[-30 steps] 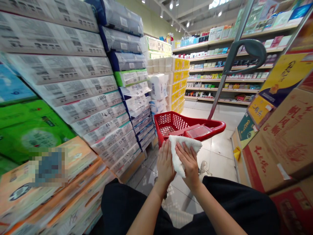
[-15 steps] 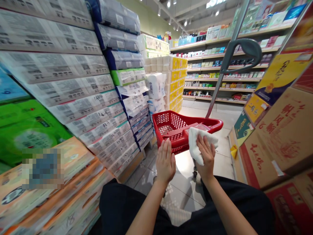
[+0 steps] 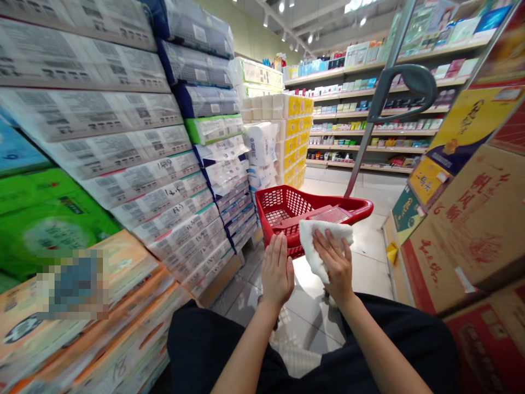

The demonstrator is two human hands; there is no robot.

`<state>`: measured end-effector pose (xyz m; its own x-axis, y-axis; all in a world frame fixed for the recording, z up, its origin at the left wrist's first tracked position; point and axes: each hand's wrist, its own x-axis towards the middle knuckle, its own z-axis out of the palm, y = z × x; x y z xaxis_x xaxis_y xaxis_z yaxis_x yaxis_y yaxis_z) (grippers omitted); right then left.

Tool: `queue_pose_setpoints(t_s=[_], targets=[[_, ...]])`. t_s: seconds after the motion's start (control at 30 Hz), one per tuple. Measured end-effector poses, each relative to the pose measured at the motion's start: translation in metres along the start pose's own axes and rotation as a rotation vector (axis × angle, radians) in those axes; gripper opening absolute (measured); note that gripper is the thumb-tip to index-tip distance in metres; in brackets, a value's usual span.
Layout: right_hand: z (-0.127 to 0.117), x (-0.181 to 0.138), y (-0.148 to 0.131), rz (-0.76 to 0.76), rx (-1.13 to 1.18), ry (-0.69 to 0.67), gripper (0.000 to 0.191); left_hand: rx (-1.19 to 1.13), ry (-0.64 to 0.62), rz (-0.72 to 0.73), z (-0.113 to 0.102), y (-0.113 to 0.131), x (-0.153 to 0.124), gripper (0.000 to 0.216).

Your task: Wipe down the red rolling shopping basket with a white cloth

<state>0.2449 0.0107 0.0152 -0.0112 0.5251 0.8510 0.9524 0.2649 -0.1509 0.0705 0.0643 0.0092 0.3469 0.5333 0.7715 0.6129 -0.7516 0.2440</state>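
Observation:
A red shopping basket point(image 3: 262, 210) with lattice walls stands in front of me, joined to a metal pole with a grey handle point(image 3: 377, 104). My left hand point(image 3: 278, 271) lies with straight fingers at the basket's near corner, fingertips at the rim; it is not wrapped around anything. Under my right hand point(image 3: 338, 262) is a white cloth point(image 3: 314, 246), held against the basket's near red edge. The fingers spread over the cloth and the hand moves with it. The cloth hides part of that edge.
Stacked tissue packs point(image 3: 139, 148) rise close on the left, above orange packs point(image 3: 123, 306). Cardboard cartons point(image 3: 479, 213) line the right side. Farther back are stocked shelves point(image 3: 369, 134) and yellow-and-white packs point(image 3: 295, 137). My knees flank the tiled floor point(image 3: 303, 323).
My right hand has slid the white cloth left along the basket's near edge, closer to my left hand. My left hand has stayed in place.

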Motion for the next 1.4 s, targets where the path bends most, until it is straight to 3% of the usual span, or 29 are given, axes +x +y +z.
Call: queue_pose_setpoints(t_s=[0.1,0.23,0.37,0.47,0.67,0.87,1.0,1.17,1.27,1.4], targets=[[-0.003,0.002,0.013,0.084,-0.040,0.099,0.051,-0.020,0.005,-0.012,0.001,0.002,0.000,0.060],[0.004,0.006,-0.005,0.168,-0.028,0.119,0.052,-0.013,0.010,-0.007,0.002,0.001,0.000,0.060],[0.012,0.008,-0.041,0.070,0.064,0.012,0.052,-0.004,0.009,0.020,0.002,-0.001,-0.001,0.061],[0.012,0.009,-0.052,-0.003,0.107,-0.035,0.052,-0.014,0.002,0.031,0.001,-0.002,-0.001,0.062],[-0.001,0.005,-0.020,-0.034,0.020,-0.068,0.050,-0.006,-0.014,0.009,0.002,-0.001,0.000,0.061],[-0.003,0.003,0.005,0.101,-0.066,0.082,0.053,-0.017,0.018,0.001,0.005,0.001,0.000,0.061],[0.005,0.006,-0.023,0.195,-0.032,0.065,0.054,0.004,0.016,0.007,0.004,0.000,0.000,0.060],[0.013,0.006,-0.060,0.056,0.105,-0.041,0.055,0.007,-0.002,0.032,0.001,-0.003,-0.002,0.063],[0.011,0.005,-0.053,0.000,0.094,-0.075,0.053,0.010,-0.017,0.036,0.000,-0.003,-0.002,0.062],[-0.001,0.002,-0.016,-0.014,0.006,-0.075,0.049,0.009,-0.011,0.017,-0.001,-0.001,0.001,0.061]])
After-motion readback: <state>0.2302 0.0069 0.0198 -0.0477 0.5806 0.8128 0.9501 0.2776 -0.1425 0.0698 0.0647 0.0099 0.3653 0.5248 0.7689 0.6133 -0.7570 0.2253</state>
